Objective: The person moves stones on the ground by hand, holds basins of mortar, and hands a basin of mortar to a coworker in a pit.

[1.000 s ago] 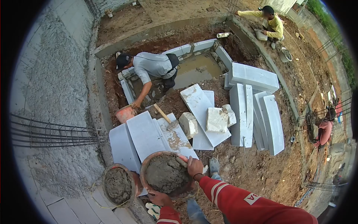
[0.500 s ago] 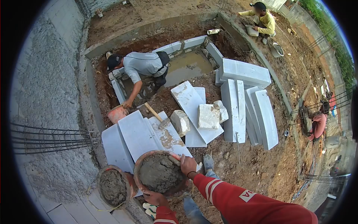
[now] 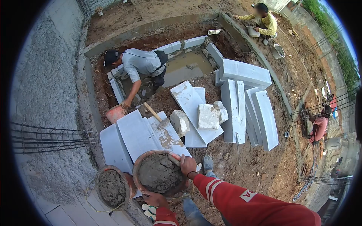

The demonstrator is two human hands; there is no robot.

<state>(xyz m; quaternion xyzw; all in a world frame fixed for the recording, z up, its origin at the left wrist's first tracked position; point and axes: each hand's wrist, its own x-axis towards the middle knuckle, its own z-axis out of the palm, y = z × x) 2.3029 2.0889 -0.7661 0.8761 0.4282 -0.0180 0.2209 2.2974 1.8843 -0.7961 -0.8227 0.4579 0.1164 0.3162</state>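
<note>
Several slabs (image 3: 134,131) beyond held bucket (image 3: 183,187)

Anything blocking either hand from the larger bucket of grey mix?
Nothing visible. The right hand grips the rim of the larger bucket on its right; the left hand is at its near side. The smaller bucket sits close on its left and pale slabs lie beyond, neither in between.

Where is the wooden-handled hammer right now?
In the head view, left of centre, the wooden-handled hammer rests its head on a smeared, pale grey flat slab, just left of a rough off-white block.
</note>
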